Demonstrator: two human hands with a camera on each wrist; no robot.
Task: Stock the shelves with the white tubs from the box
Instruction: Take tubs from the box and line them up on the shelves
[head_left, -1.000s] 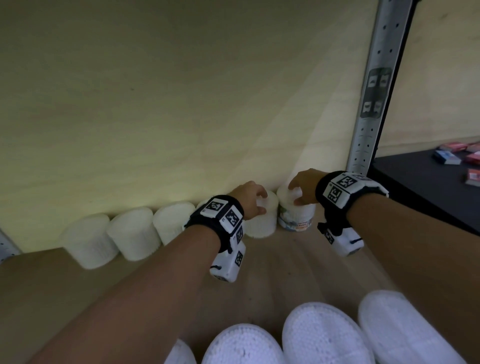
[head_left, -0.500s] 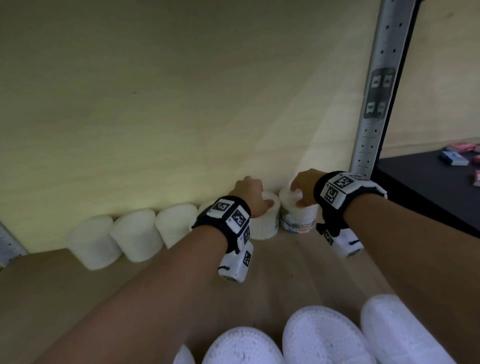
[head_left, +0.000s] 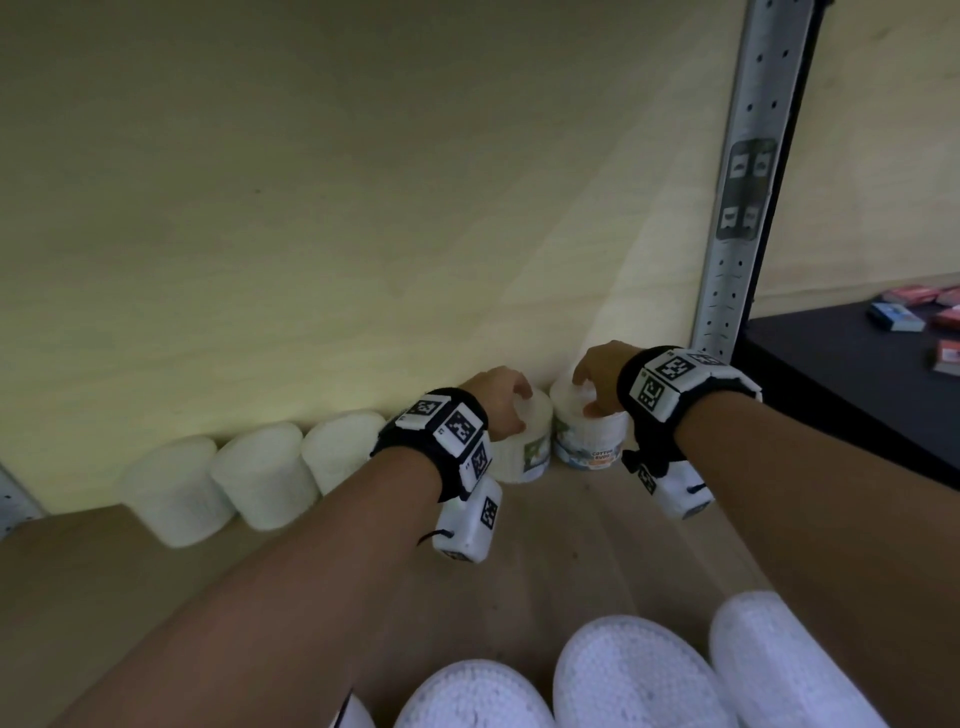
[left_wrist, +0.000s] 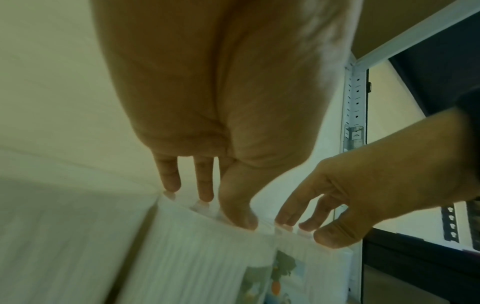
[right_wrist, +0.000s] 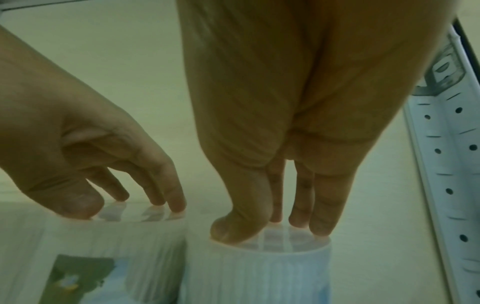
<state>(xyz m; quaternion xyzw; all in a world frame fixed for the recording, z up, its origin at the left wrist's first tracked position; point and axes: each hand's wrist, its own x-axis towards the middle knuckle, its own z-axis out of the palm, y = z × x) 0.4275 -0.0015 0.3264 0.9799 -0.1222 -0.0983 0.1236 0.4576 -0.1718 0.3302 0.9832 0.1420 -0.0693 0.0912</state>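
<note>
Left hand (head_left: 496, 397) fingers (left_wrist: 205, 185) perch on one white tub (head_left: 522, 441); right hand (head_left: 597, 374) fingertips clasp the neighbouring tub's (head_left: 587, 434) lid.

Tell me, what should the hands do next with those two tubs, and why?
Probably let go and lift away. The left hand and right hand each hold a tub's top, and both tubs already stand on the shelf by the back wall.

The head view looks down and forward over both forearms into the shelf (head_left: 571, 530). Each wrist view looks along its own palm, very close, at the fingertips. All 3 share the 2 tubs (head_left: 524, 441) and the upright (head_left: 737, 208).
</note>
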